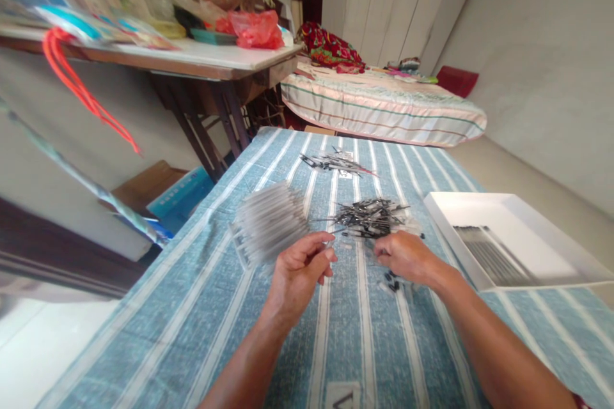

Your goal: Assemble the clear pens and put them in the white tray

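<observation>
My left hand (300, 268) is above the middle of the table, thumb and forefinger brought close together. A thin dark stick shows at its fingertips, too blurred to tell whether it is gripped. My right hand (405, 257) is curled down at the near edge of a heap of thin black pen-like parts (371, 216); whatever its fingers hold is hidden. Just below it lie small black caps (392, 281) and some clear bits. Left of the heap, a stack of translucent tubes (273, 220), like pen barrels, lies beside my left hand.
A white open box (551, 223) on the right contains a row of dark slim sticks (489, 255). More thin pieces (338, 163) lie at the far end of the striped tablecloth (192, 307). A cluttered side table (230, 61) stands left, a bed (384, 105) beyond.
</observation>
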A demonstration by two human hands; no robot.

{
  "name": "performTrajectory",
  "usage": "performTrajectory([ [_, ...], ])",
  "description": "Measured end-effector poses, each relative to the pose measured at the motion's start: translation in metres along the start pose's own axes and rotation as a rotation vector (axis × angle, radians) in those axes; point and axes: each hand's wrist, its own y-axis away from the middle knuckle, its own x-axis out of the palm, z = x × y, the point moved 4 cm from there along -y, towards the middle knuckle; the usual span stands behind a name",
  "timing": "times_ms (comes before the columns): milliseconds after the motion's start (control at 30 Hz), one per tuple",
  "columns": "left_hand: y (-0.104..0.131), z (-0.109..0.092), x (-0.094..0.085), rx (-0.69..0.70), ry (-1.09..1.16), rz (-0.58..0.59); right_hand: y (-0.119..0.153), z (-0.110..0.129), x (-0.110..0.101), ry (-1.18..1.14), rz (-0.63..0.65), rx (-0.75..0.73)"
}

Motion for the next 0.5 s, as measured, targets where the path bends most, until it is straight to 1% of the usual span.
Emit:
performTrajectory([
  [100, 0.001, 0.002, 0.002, -0.017, -0.014, 0.014, 0.017, -0.001, 0.007, 0.033, 0.041, -0.032],
  [167, 0.002, 0.004, 0.005, -0.026, -0.031, 0.027, 0.024, -0.001, 0.012, 0.089, 0.041, -0.013],
  [333, 0.005, 0.005, 0.010, -0.054, -0.071, 0.080, 0.026, 0.002, 0.024, 0.172, 0.017, 0.039],
  [433, 0.007, 0.005, 0.014, -0.061, -0.095, 0.132, 0.024, 0.002, 0.026, 0.099, -0.035, 0.015],
  [500, 0.007, 0.005, 0.015, -0.064, -0.099, 0.159, 0.024, 0.001, 0.024, -0.064, -0.107, -0.002],
])
